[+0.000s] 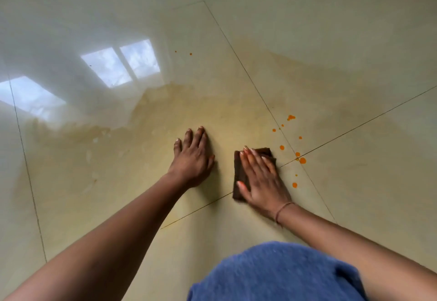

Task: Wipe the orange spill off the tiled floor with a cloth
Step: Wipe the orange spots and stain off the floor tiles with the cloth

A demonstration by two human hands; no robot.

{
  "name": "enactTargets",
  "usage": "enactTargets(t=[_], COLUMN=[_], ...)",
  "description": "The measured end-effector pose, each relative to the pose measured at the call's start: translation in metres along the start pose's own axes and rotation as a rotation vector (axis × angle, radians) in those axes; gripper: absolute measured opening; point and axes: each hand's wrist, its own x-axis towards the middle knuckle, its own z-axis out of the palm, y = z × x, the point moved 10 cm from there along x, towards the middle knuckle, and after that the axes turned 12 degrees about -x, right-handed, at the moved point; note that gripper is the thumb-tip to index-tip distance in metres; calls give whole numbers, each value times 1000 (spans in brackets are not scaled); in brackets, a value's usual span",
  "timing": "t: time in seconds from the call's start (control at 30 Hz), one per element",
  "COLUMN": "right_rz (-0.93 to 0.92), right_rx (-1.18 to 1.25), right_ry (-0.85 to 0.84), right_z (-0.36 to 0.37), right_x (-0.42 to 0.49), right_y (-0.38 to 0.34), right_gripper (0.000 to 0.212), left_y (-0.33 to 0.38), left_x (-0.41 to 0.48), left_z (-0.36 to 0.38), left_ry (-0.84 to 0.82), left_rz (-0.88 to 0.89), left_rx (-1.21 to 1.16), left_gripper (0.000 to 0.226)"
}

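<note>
Both flat | right grip (260,180) presses cloth (238,170) | left grip (192,158) on floor (132,182)

A: Where does the cloth (238,175) lie?

B: On the floor (118,182), flat under the person's right hand (260,177), across a tile joint (201,208). The left hand (192,158) rests flat on the floor just left of it, not touching it.

A: And the spill (302,160)?

B: Its drops lie right of the cloth, around the crossing of the joints. Two more drops (190,53) lie well ahead of both hands.
</note>
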Motion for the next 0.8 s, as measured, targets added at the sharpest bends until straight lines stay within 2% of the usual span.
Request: enactTargets(t=[0.03,0.07,0.13,0.2,0.3,0.37,0.47,0.53,0.63,0.7,0.8], right_rz=[-8,59,296,417,231,159,381,482,412,358,517], right_rx=[-13,-20,-6,32,19,12,-8,33,34,33,21], right_ry=[2,3,13,43,-5,5,30,44,14,-11,27], right_z=[3,-2,-10,-12,7,13,3,1,11,19,6], right_x=[1,15,50,44,-33,-47,1,-2,-70,-83,-31], right_y=[10,27,68,74,31,42,99,112,80,85,132], right_gripper=[75,75,76,75,72,73,74,72,71,72,74], left_y=[1,2,9,27,53,64,79,90,96,98,97], left_x=[1,1,1,4,6,4,2,2,3,4,6], left_z=[-1,-1,0,4,19,28,43,51,54,54,59], left_ry=[-1,5,50,76,9,-26,-60,-93,-126,-130,-117], left_rz=[-15,-33,-38,14,96,118,191,236,233,212,210], left_rx=[8,20,44,45,30,40,84,106,105,95,116], left_gripper=[72,73,74,73,71,71,69,68,69,69,69])
